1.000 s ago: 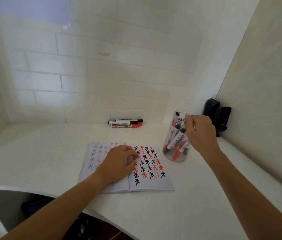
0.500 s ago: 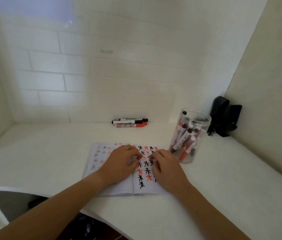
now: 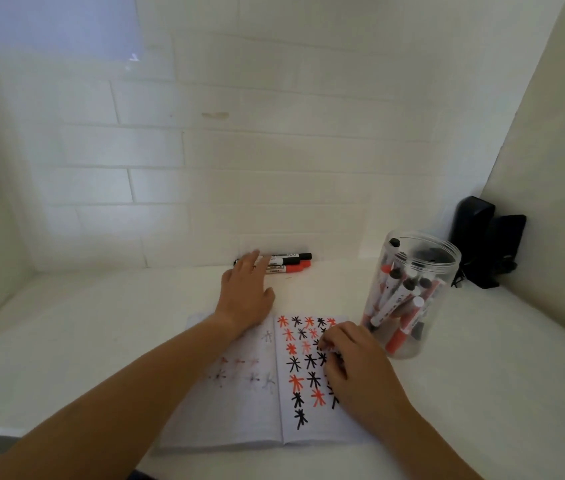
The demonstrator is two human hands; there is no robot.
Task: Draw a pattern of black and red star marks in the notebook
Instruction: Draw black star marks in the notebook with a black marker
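Open white paper notebook (image 3: 239, 410) lying flat on the white counter (image 3: 482, 393), near its front edge. Right page well filled with black and red star marks (image 3: 303, 362) in alternating rows and columns; lower right part of the grid hidden under the right hand (image 3: 354, 368), so completeness there impossible to judge. Left page showing only faint, ghosted marks, apparently bleed-through rather than fresh drawing.

Right hand resting on the right page, fingers (image 3: 329, 344) curled, possibly pinching something small at the tips; too blurred to tell. Left hand (image 3: 246, 292) stretched beyond the notebook toward the three loose black and red markers (image 3: 288, 263) lying against the tiled wall, fingers straight and relaxed, just touching or about to touch the nearest marker, nothing gripped yet.

Clear plastic jar of black and red markers (image 3: 409, 296) standing just right of the notebook, lid off.

Judged far along: most of the pattern drawn, perhaps a few stars left at the bottom rows. Next step likely picking up a marker to continue.
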